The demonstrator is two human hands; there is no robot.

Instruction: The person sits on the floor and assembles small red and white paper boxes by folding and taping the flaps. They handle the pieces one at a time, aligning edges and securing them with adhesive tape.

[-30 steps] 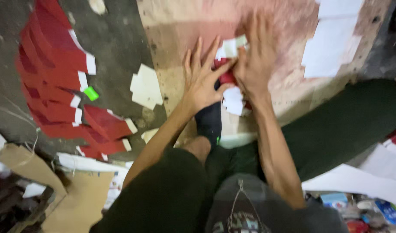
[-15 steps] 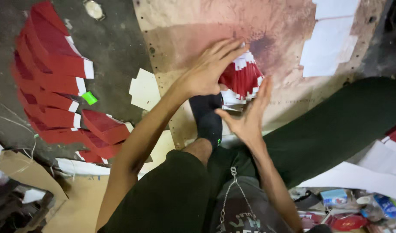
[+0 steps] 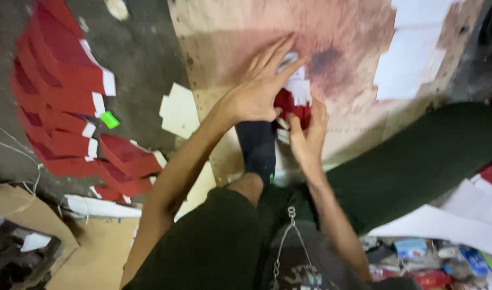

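A small stack of red paper pieces with white tips lies on a stained wooden board in front of me. My left hand rests on top of the stack, fingers stretched over it and pressing it down. My right hand grips the stack's near edge from below with curled fingers. My foot in a dark sock sits just under both hands, against the board.
Many red pieces with white tips lie fanned out on the grey floor at left, beside a small green scrap. White sheets lie on the board's right side, cream scraps at its left edge. Cardboard and packets lie near me.
The red pieces were fanned out under my left hand; now they are gathered into a tight stack. My right hand was open beside them and has closed on the stack's near edge.
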